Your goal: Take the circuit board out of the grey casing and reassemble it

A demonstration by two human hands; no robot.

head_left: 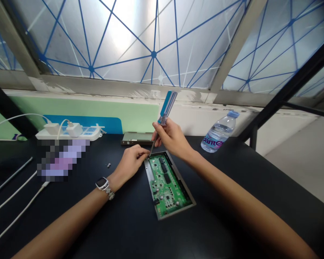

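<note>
A screwdriver (167, 108) with a blue and clear striped handle is held in my right hand (174, 138), its shaft slanting down to the left. The tip meets the far left corner of an open metal case (176, 212) holding a green circuit board (166, 194). At that same corner my left hand (131, 162) has thumb and fingers pinched together beside the tip. Whatever is between those fingers is too small to make out. Left of this hand, a few small metal screws (108, 165) lie on the black table (118, 223).
Behind the board lies a flat metal cover (137, 138) by the wall. A water bottle (219, 132) stands at the right rear. On the left are a white power strip (93, 133) with plugged-in chargers, a blurred-out phone-like object (63, 160) and white cables (18, 226).
</note>
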